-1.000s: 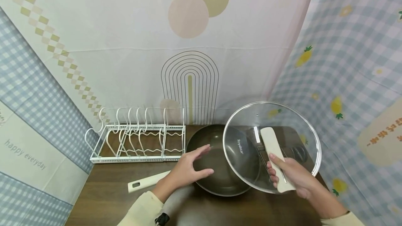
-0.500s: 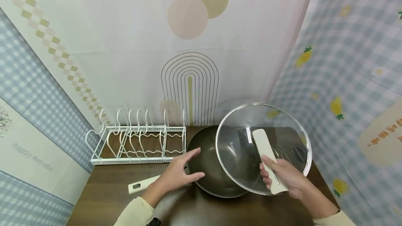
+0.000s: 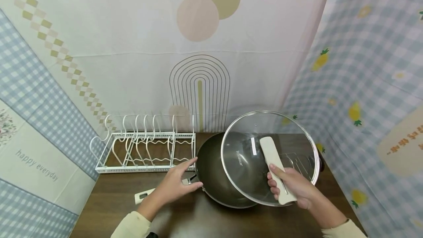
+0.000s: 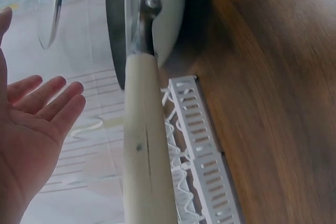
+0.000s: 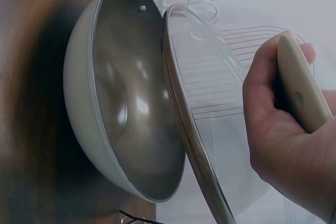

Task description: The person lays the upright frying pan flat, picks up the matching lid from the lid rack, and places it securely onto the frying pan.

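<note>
A glass lid (image 3: 241, 146) with a steel rim is held up by my right hand (image 3: 292, 186), whose fingers and thumb wrap its long cream handle (image 3: 270, 151). The lid hangs over the right part of a wok-shaped pan (image 3: 209, 168), dark inside and pale outside. In the right wrist view the lid rim (image 5: 197, 150) is tilted close to the pan rim; I cannot tell whether they touch. My left hand (image 3: 173, 184), fingers extended and thumb apart, hovers at the pan's left side above its cream handle (image 4: 147, 140), partly hiding it. It holds nothing.
A white wire rack (image 3: 145, 168) with several upright loops stands left of the pan. Behind the lid, a wire item (image 3: 294, 161) shows through the glass, its kind unclear. The wooden table (image 3: 198, 223) backs onto a patterned curtain (image 3: 132, 80).
My right hand has carried the lid leftward, further over the pan. My left hand has drawn back left and slightly down from above the pan to its handle side.
</note>
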A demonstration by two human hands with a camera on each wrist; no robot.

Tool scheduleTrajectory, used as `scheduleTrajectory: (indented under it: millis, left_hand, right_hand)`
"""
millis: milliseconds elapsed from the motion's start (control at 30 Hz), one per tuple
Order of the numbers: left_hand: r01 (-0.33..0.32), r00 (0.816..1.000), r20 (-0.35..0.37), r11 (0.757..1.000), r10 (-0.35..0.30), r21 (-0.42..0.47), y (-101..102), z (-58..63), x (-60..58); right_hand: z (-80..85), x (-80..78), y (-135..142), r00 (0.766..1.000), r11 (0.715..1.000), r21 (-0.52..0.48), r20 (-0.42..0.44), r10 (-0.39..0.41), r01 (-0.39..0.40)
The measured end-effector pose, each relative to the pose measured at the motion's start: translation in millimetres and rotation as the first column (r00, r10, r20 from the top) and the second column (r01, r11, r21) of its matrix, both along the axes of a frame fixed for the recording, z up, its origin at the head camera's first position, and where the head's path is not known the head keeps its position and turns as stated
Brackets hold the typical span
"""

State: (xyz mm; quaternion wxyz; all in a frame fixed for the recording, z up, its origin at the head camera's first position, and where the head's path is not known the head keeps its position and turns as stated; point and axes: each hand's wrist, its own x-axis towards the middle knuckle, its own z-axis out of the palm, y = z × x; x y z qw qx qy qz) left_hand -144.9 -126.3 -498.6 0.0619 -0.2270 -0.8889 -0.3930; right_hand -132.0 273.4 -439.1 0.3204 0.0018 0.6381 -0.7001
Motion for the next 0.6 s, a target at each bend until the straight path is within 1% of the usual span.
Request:
scheduleTrajectory:
  millis: [167,300,467,600]
  left_hand:
    - [-0.023,0.999,0.025,0.999,0.024,-0.03,-9,-3.3,-1.6]
    - [-0.042,0.998,0.038,0.997,0.045,-0.072,-15,-4.5,-2.4]
    - [-0.049,0.997,0.048,0.987,0.057,-0.154,-22,-6.5,-3.1]
    - [-0.059,0.996,0.046,0.968,0.072,-0.243,-26,-9.8,-2.3]
  right_hand:
    - [-2.1,-1.7,-5,1.0,1.0,0.0,0.003,0.001,-0.001]
    - [-2.2,-2.4,-10,1.0,1.0,0.0,0.006,-0.004,0.004]
    - [-4.5,-2.5,-17,1.0,1.0,-0.009,0.015,-0.005,0.006]
    - [-7.3,-1.4,-21,1.0,1.0,-0.021,0.022,0.003,-0.003]
